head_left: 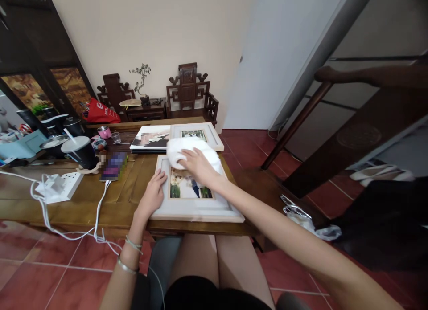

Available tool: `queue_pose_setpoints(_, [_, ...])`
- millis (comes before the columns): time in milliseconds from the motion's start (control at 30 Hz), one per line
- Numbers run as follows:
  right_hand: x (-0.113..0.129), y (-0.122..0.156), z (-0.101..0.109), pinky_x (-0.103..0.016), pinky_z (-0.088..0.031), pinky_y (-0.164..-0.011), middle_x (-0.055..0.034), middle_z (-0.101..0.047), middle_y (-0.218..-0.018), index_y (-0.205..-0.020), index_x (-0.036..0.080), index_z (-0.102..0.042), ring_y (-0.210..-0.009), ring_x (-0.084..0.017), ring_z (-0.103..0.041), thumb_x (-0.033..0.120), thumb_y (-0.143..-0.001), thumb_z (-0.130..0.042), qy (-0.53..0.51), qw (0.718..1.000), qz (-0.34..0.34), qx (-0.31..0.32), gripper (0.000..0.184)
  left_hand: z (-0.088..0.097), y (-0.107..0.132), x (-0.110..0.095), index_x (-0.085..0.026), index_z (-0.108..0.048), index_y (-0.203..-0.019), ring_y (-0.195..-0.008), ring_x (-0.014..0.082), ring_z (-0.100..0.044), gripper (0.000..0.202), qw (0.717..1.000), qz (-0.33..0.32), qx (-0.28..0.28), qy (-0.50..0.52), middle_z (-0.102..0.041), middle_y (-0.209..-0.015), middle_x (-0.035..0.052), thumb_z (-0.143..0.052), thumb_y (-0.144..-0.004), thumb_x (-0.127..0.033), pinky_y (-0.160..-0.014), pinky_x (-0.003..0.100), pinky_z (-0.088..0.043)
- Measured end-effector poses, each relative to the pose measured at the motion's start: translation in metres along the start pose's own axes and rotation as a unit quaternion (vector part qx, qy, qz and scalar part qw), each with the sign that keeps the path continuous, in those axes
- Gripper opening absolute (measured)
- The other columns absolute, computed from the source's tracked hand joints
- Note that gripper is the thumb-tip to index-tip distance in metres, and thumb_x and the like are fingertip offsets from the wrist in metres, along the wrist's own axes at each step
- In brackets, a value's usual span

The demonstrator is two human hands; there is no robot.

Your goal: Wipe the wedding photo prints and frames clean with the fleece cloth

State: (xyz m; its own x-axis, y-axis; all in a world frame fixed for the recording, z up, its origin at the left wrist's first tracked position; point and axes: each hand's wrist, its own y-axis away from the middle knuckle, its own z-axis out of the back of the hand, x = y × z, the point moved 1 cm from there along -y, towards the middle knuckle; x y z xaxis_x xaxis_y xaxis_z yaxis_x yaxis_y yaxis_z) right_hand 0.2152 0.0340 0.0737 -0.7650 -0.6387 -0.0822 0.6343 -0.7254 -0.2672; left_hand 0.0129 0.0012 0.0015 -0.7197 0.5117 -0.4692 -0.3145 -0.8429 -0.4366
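Note:
A white-bordered picture frame (197, 212) lies at the table's front edge, its printed photo partly covered. My left hand (154, 192) holds the frame's left side, fingers curled over the border. Under my right hand (197, 167) is a bunched white cloth (174, 152), pressed over the upper part of the frame; the fingers are bent into it. Just behind, a second framed photo (214, 140) lies flat, with a white-edged photo panel (150, 138) to its left.
On the wooden table (133, 203) to the left are a phone (113, 166) with a cable, a power strip (68, 187), a lidded cup with a straw (80, 152) and a pink cup (104, 132). A wooden chair (301, 123) stands at right.

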Motion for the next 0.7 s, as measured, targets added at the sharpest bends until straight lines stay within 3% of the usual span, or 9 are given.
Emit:
queue_pose_setpoints(100, [0.015, -0.027, -0.008, -0.044, -0.024, -0.106, -0.0124, -0.052, -0.136, -0.118, 0.018, -0.057, -0.132, -0.024, -0.037, 0.007, -0.09, -0.046, -0.006, 0.998, 0.056, 0.016, 0.032, 0.001, -0.001, -0.002, -0.01, -0.061, -0.121, -0.137, 0.025, -0.036, 0.05, 1.0, -0.005, 0.017, -0.013, -0.055, -0.135, 0.0145, -0.036, -0.079, -0.002, -0.114, 0.048, -0.03])
queue_pose_setpoints(200, [0.015, -0.027, -0.012, -0.04, -0.028, -0.102, -0.0136, -0.06, -0.125, -0.114, 0.015, -0.059, -0.126, -0.023, -0.044, 0.012, -0.092, -0.048, -0.006, 0.998, 0.054, 0.024, 0.025, 0.001, 0.0, -0.002, -0.01, -0.06, -0.123, -0.138, 0.0255, -0.035, 0.051, 1.0, -0.002, 0.02, -0.012, -0.054, -0.136, 0.0148, -0.036, -0.079, -0.001, -0.114, 0.048, -0.029])
queue_pose_setpoints(300, [-0.004, -0.011, -0.009, -0.039, -0.031, -0.098, -0.016, -0.064, -0.114, -0.108, 0.012, -0.062, -0.114, -0.024, -0.053, 0.014, -0.091, -0.051, 0.005, 0.999, 0.024, 0.032, 0.021, 0.0, 0.001, 0.0, -0.011, -0.059, -0.124, -0.137, 0.0259, -0.036, 0.052, 1.0, -0.004, 0.018, -0.006, -0.055, -0.136, 0.014, -0.037, -0.079, -0.001, -0.114, 0.05, -0.03])
queue_pose_setpoints(500, [-0.059, 0.033, 0.006, -0.037, -0.036, -0.088, -0.016, -0.069, -0.09, -0.1, 0.009, -0.067, -0.09, -0.023, -0.063, -0.009, -0.078, -0.041, 0.037, 0.995, -0.058, 0.071, 0.039, -0.002, 0.001, 0.0, -0.009, -0.057, -0.125, -0.137, 0.0254, -0.036, 0.052, 1.0, 0.003, 0.011, -0.001, -0.054, -0.135, 0.0149, -0.036, -0.078, 0.0, -0.114, 0.049, -0.031])
queue_pose_setpoints(600, [-0.06, 0.057, 0.011, -0.039, -0.035, -0.093, -0.0171, -0.068, -0.094, -0.101, 0.008, -0.067, -0.095, -0.024, -0.061, -0.012, -0.074, -0.039, 0.039, 0.994, -0.058, 0.079, 0.044, -0.003, 0.001, 0.0, -0.009, -0.058, -0.125, -0.137, 0.0249, -0.037, 0.051, 1.0, 0.006, 0.0, 0.004, -0.055, -0.135, 0.0146, -0.036, -0.079, -0.001, -0.114, 0.048, -0.031])
queue_pose_setpoints(700, [-0.037, 0.085, 0.019, -0.04, -0.035, -0.097, -0.0173, -0.066, -0.101, -0.102, 0.01, -0.066, -0.103, -0.027, -0.058, -0.011, -0.069, -0.043, 0.027, 0.995, -0.037, 0.091, 0.045, -0.003, 0.001, -0.001, -0.009, -0.058, -0.124, -0.137, 0.0244, -0.037, 0.05, 1.0, 0.008, -0.007, 0.001, -0.055, -0.135, 0.0145, -0.035, -0.08, -0.002, -0.114, 0.048, -0.03])
